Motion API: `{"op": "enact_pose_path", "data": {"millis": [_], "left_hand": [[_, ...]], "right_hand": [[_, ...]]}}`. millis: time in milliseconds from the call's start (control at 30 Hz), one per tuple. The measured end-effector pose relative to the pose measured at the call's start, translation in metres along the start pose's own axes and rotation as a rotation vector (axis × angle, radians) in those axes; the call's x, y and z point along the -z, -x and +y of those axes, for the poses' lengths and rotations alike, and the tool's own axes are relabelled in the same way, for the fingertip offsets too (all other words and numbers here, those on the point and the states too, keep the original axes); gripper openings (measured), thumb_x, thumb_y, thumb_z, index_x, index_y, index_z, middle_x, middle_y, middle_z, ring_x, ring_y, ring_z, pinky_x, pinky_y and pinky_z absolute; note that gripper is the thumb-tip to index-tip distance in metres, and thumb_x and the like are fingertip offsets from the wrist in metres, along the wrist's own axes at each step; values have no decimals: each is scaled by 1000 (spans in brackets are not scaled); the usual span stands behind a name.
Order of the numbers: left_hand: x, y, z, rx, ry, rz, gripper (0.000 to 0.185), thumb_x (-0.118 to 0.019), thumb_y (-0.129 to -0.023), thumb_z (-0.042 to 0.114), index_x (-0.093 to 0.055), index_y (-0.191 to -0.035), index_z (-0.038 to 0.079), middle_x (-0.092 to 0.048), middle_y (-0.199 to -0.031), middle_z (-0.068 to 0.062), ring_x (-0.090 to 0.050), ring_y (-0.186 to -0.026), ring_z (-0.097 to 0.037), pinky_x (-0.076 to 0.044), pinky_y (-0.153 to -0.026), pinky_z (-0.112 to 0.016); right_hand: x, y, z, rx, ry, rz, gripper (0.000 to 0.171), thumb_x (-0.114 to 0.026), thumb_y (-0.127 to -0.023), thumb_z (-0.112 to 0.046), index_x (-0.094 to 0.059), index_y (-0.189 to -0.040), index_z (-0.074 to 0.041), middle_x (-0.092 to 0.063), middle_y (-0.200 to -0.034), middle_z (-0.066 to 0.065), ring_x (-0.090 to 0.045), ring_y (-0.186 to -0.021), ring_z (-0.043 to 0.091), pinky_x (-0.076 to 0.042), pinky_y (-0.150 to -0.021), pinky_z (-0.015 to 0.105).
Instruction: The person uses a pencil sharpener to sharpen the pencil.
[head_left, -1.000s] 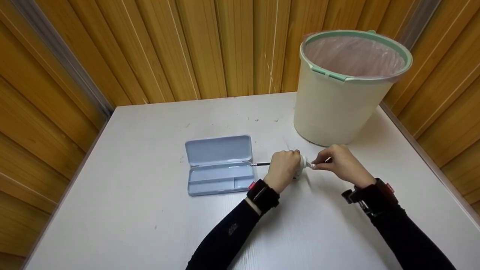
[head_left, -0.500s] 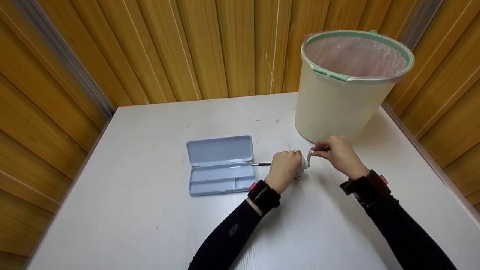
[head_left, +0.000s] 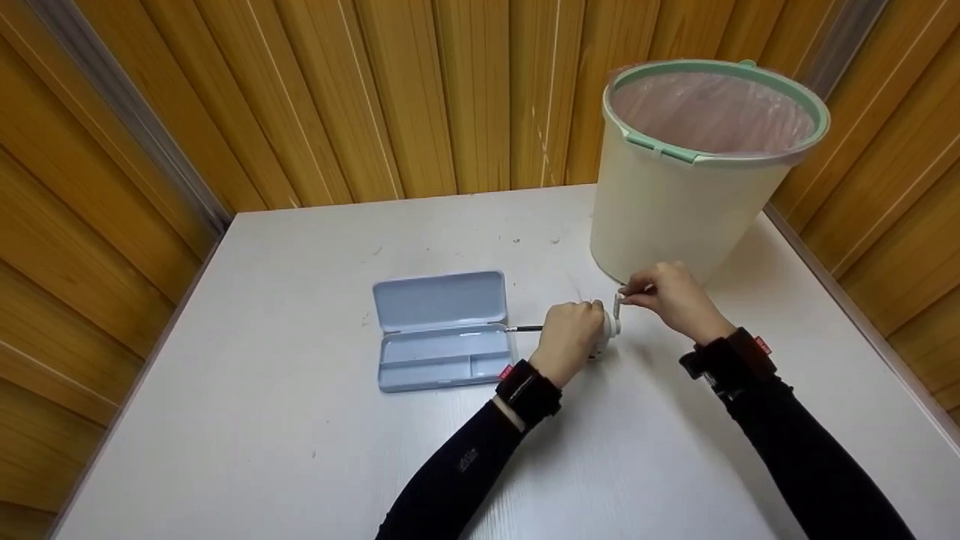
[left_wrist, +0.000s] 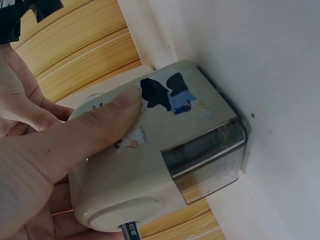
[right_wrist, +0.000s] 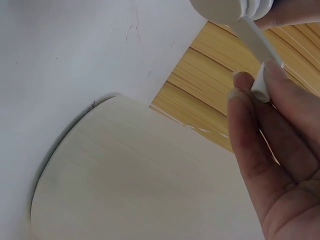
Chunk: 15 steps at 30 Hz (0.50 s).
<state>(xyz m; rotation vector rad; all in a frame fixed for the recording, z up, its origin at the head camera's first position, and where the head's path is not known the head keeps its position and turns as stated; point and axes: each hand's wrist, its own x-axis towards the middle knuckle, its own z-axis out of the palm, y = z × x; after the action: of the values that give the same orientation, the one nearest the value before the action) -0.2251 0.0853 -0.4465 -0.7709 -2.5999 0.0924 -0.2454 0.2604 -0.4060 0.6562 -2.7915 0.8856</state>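
My left hand (head_left: 570,335) grips a white hand-crank pencil sharpener (left_wrist: 175,145) on the table, thumb pressed on its sticker-printed body. The sharpener has a see-through shavings drawer (left_wrist: 212,160). A dark pencil (head_left: 528,328) sticks out of its left side toward the pencil case; its other end is hidden in the sharpener. With thumb and fingers my right hand (head_left: 670,300) pinches the knob (right_wrist: 261,89) of the crank handle (right_wrist: 257,42), which points up from the sharpener's right side in the head view.
A light blue pencil case (head_left: 442,360) lies with its lid raised, just left of the sharpener. Behind my right hand stands a cream waste bin (head_left: 667,217) with a green rim and a plastic liner. Wood-panelled walls (head_left: 360,97) border the white table (head_left: 247,375).
My right hand has swung the crank from pointing right to pointing up, moving away from me and slightly left. The left hand keeps its grip on the sharpener.
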Motion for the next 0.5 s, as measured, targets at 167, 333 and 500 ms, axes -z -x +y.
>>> {"op": "enact_pose_path", "data": {"millis": [167, 333, 500], "left_hand": [[0, 0, 1, 6, 1, 14, 8, -66, -84, 12, -71, -87, 17, -72, -76, 7, -67, -63, -9, -53, -54, -25], [0, 0, 0, 7, 11, 9, 9, -64, -86, 12, -72, -88, 17, -73, -77, 6, -68, -64, -11, -54, -54, -26], [0, 0, 1, 9, 2, 15, 10, -63, -87, 13, -72, -89, 17, -73, -78, 7, -68, -64, -10, -54, -54, -26]], "right_hand": [[-7, -4, 5, 14, 23, 41, 4, -76, -79, -2, -74, -79, 2, -75, -82, 18, -73, -78, 34, -58, -72, 46], [-14, -9, 11, 32, 39, 49, 5, -76, -79, 0, -72, -76, 2, -74, -81, 19, -73, -77, 35, -58, -72, 46], [-21, -12, 18, 27, 24, 34, 5, -75, -80, 1, -73, -80, 6, -74, -80, 20, -72, -77, 37, -58, -73, 47]]}}
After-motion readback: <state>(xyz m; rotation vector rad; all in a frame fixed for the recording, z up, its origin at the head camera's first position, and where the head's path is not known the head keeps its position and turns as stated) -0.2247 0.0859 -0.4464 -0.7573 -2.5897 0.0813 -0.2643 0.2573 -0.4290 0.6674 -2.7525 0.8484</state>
